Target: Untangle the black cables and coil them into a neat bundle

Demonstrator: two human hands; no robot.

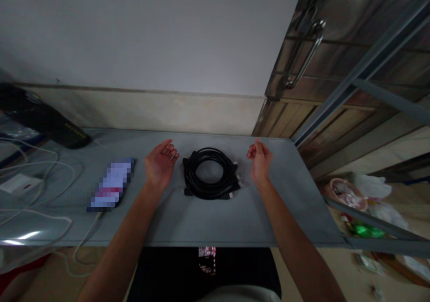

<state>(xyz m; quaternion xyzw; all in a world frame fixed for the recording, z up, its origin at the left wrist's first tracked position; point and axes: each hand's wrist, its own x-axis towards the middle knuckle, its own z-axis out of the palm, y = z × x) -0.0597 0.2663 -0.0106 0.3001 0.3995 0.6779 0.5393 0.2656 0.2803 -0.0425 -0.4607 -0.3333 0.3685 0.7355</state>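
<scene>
A coil of black cable [191, 176] lies flat on the grey shelf top [198, 223] between my hands. Several plug ends, some with pale tips, stick out at its right side. To its left, my left hand [160, 162] is raised with the palm partly turned up. Its fingers are loosely bent and apart, with nothing in them, and it is not touching the coil. On the other side, my right hand [260, 159] has its fingers curled in with the thumb against them. Nothing shows in it, and a gap separates it from the cable.
At left are a phone [110, 185] on a charging cord, a black bottle [47, 118], a white box [20, 184] and loose white cables [58, 218]. A wall closes off the back. A grey metal post [331, 103] rises at the right corner. A pink basket [347, 194] stands beyond it, lower down.
</scene>
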